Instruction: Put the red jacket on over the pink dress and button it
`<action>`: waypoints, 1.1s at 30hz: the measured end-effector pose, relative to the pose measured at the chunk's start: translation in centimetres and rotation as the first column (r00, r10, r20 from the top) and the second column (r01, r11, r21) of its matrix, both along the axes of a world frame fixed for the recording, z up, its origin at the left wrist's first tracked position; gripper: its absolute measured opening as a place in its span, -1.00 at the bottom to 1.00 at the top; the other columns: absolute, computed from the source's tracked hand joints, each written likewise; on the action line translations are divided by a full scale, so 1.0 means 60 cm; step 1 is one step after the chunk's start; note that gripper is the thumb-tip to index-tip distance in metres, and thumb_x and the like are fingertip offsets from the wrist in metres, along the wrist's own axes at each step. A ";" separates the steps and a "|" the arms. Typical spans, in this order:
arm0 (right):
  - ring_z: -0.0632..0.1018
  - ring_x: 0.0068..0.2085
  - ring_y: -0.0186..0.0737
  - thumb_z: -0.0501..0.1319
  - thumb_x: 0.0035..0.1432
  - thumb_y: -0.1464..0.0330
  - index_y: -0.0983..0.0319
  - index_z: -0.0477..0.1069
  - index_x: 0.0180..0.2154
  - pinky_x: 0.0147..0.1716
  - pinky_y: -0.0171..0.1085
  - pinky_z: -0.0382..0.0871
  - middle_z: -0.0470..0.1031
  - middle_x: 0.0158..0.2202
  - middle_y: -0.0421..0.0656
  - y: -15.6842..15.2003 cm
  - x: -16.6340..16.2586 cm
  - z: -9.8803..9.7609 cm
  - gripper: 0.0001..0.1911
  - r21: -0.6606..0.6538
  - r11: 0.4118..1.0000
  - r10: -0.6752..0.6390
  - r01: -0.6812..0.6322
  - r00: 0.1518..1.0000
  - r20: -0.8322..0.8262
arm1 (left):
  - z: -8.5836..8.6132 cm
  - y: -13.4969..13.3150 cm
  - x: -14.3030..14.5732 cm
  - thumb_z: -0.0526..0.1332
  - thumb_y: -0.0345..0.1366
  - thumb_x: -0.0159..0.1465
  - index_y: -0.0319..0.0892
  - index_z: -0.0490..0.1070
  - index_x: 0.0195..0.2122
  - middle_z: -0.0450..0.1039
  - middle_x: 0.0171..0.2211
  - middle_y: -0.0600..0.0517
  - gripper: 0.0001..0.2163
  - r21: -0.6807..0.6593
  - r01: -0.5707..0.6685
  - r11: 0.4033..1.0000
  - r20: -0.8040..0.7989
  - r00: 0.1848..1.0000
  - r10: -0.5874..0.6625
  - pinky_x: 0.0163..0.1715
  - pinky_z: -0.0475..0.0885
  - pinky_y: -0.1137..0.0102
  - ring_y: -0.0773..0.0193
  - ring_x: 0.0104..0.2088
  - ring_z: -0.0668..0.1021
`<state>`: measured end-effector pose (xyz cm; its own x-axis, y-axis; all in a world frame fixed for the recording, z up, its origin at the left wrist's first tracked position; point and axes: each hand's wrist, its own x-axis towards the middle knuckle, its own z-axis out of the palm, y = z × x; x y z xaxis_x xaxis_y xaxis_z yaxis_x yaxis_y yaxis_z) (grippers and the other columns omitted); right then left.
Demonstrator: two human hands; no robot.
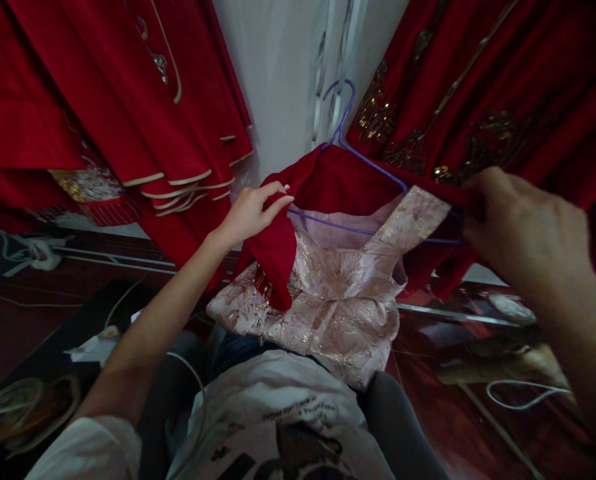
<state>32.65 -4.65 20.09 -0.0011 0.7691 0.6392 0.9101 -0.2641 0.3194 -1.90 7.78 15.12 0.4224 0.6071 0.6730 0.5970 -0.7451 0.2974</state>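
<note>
A red garment (328, 180) with a pink and gold brocade lining (338, 293) hangs on a purple wire hanger (351, 150) in front of me. My left hand (253, 213) pinches the garment's left shoulder edge, fingers closed on the red cloth. My right hand (523, 227) is closed on the right shoulder, where the red cloth meets the hanger's end. The lower part of the garment drapes onto my lap.
Red robes with gold trim (128, 100) hang at the left, and more red embroidered cloth (478, 87) at the right. A white wall (278, 73) shows between them. White cables (523, 400) lie on the dark red floor. A dark bag (38, 373) sits at lower left.
</note>
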 end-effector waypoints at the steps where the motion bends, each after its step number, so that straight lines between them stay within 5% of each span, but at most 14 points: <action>1: 0.49 -0.34 -0.19 0.20 0.18 0.38 0.20 0.33 -0.06 -0.58 -0.31 -0.13 0.51 -0.21 -0.08 -0.009 -0.019 -0.013 -0.74 0.011 1.000 0.012 -0.012 0.999 0.039 | -0.002 -0.001 0.004 0.10 -0.07 0.35 -0.20 0.48 -0.21 0.56 -0.31 0.01 -0.70 0.010 -0.002 1.000 0.004 1.000 0.002 -0.39 0.31 0.48 0.36 -0.44 0.49; 5: 0.49 -0.33 -0.17 -0.02 0.28 0.47 0.26 0.29 -0.16 -0.64 -0.30 -0.13 0.42 -0.25 -0.04 -0.016 -0.067 -0.072 -0.84 -0.107 0.989 0.110 -0.101 0.990 0.085 | -0.008 -0.004 0.019 0.10 -0.09 0.35 -0.18 0.47 -0.23 0.53 -0.41 0.05 -0.72 0.036 -0.022 0.999 0.013 1.000 0.021 -0.47 0.26 0.48 0.40 -0.55 0.43; 9: 0.49 -0.44 -0.18 -0.02 0.22 0.43 0.34 0.17 -0.01 -0.60 -0.27 0.11 0.41 -0.12 0.11 0.019 -0.059 -0.129 -0.70 -0.162 0.960 0.178 -0.227 0.947 -0.268 | -0.015 -0.003 0.027 0.10 -0.12 0.36 -0.17 0.46 -0.23 0.48 -0.49 0.07 -0.75 0.042 -0.009 0.999 -0.003 1.000 0.009 -0.51 0.23 0.47 0.40 -0.58 0.40; 13: 0.52 -0.33 -0.06 0.11 0.09 0.35 0.27 0.11 -0.02 -0.37 -0.16 0.35 0.43 -0.27 -0.03 0.093 -0.050 -0.158 -0.59 0.140 0.927 0.345 -0.348 0.643 -0.684 | -0.032 0.003 0.043 0.10 -0.12 0.36 -0.17 0.46 -0.21 0.50 -0.46 0.05 -0.75 0.023 0.019 1.000 0.021 1.000 -0.019 -0.48 0.25 0.47 0.39 -0.54 0.45; 17: 0.48 -0.38 -0.14 0.13 0.02 0.36 0.18 0.12 -0.11 -0.29 -0.15 0.40 0.39 -0.36 -0.16 0.155 -0.117 -0.163 -0.65 0.270 0.855 0.448 -0.444 0.367 -0.815 | -0.074 0.003 0.085 0.09 -0.12 0.37 -0.16 0.45 -0.21 0.52 -0.46 0.04 -0.76 -0.068 0.042 0.997 0.010 0.999 -0.041 -0.47 0.27 0.45 0.35 -0.54 0.48; 22: 0.48 -0.35 -0.18 0.15 0.05 0.32 0.15 0.13 -0.17 -0.27 -0.18 0.43 0.38 -0.36 -0.19 0.162 -0.205 -0.167 -0.71 0.362 0.658 0.560 -0.660 0.107 -0.822 | -0.127 -0.010 0.122 0.07 -0.26 0.37 -0.15 0.43 -0.17 0.55 -0.40 -0.01 -0.83 -0.141 -0.077 0.987 0.079 0.993 0.089 -0.43 0.31 0.41 0.25 -0.46 0.55; 27: 0.51 -0.29 -0.23 0.24 0.05 0.29 0.12 0.13 -0.12 -0.30 -0.25 0.45 0.41 -0.28 -0.20 0.146 -0.189 -0.190 -0.61 0.466 0.674 0.591 -0.574 0.041 -0.805 | -0.134 -0.026 0.120 0.08 -0.17 0.38 -0.10 0.41 -0.20 0.56 -0.34 0.02 -0.82 -0.149 -0.058 0.987 0.202 0.975 0.088 -0.33 0.37 0.40 0.26 -0.38 0.58; 33: 0.53 -0.14 -0.25 0.25 0.08 0.26 0.05 0.09 0.00 -0.13 -0.21 0.53 0.37 -0.09 -0.16 0.127 -0.191 -0.209 -0.51 0.623 0.563 0.554 -0.544 -0.312 -0.772 | -0.131 -0.025 0.122 0.07 -0.33 0.36 -0.15 0.37 -0.22 0.53 -0.27 -0.01 -0.89 -0.117 0.023 0.993 0.141 0.990 -0.006 -0.24 0.39 0.40 0.26 -0.29 0.55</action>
<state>21.16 2.99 7.56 0.0805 0.8246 0.5600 0.1089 0.5512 -0.8272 5.42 6.30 7.27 0.3381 0.6806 0.6500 0.5327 -0.7078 0.4641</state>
